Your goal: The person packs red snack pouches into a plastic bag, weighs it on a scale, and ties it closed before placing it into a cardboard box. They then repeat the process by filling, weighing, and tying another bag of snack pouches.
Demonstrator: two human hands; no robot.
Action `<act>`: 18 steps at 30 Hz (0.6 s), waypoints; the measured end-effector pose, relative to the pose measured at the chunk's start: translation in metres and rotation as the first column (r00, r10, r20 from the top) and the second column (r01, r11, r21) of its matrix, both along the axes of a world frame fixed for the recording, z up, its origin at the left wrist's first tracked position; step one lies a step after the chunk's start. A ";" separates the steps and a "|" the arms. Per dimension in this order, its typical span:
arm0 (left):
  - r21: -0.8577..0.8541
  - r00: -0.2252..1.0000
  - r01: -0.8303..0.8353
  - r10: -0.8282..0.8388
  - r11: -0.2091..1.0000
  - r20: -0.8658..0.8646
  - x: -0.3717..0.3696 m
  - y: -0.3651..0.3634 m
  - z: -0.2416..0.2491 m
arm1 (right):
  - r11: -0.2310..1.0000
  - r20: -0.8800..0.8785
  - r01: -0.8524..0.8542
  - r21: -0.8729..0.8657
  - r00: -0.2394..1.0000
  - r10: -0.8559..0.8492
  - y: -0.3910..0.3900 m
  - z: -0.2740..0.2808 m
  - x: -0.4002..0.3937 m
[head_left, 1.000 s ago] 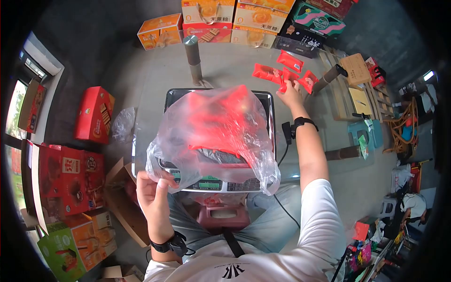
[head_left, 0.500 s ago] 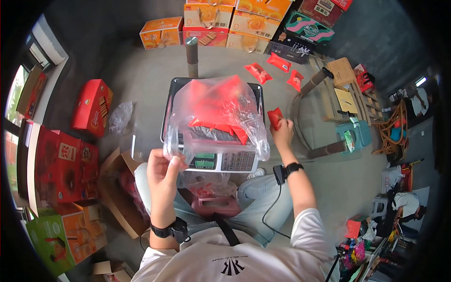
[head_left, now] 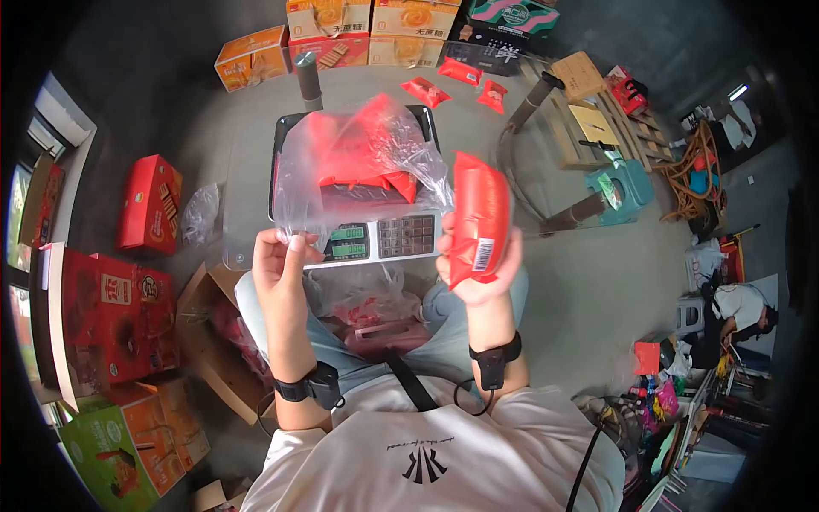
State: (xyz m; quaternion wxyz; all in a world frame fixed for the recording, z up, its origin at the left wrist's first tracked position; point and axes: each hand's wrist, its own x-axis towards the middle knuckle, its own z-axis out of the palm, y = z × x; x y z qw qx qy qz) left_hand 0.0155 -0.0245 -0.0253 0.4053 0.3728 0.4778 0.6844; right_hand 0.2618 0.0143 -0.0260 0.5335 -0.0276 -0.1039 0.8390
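My left hand [head_left: 283, 264] pinches the near left edge of a clear plastic bag [head_left: 300, 192]. Red packets [head_left: 363, 115] show inside the bag, which lies on the platform of a digital weighing scale [head_left: 408, 237]. The scale's green displays and keypad face me, just right of those fingers. To the right of the scale, my right hand [head_left: 495, 286] is closed around a plump red snack packet [head_left: 479, 218], held upright with its barcode label toward me. Several loose red packets, among them one snack packet [head_left: 425, 91], lie on the far part of the glass table.
The glass table [head_left: 247, 205] has thick posts, one post [head_left: 309, 81] rising behind the scale. Gift boxes [head_left: 327, 27] are stacked beyond it. An open cardboard box [head_left: 209, 333] stands at my left, a teal container [head_left: 627, 192] at the right. Another person [head_left: 738, 307] bends at far right.
My right hand has brought the red packet from the table's right side back toward me and raised it beside the scale. My left hand still pinches the bag. The whole view has shifted.
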 end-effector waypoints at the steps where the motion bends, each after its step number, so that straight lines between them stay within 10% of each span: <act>1: -0.008 1.000 0.004 -0.004 1.000 0.015 0.001 -0.002 0.001 | 0.999 0.031 -0.019 -0.033 0.999 0.020 -0.002 0.002 -0.007; 13: 0.064 0.997 0.012 -0.017 0.998 0.079 -0.011 -0.013 0.002 | 0.955 -0.229 -0.293 -0.037 0.933 0.278 -0.011 -0.011 -0.040; 15: 0.029 0.998 0.017 -0.019 0.999 0.061 -0.010 -0.013 0.000 | 0.998 0.189 -0.053 -0.035 0.980 0.058 -0.018 -0.005 -0.044; 18: 0.009 0.998 0.014 -0.015 1.000 0.058 -0.008 -0.013 0.004 | 0.991 0.256 -0.074 0.112 0.966 0.043 -0.016 -0.021 -0.041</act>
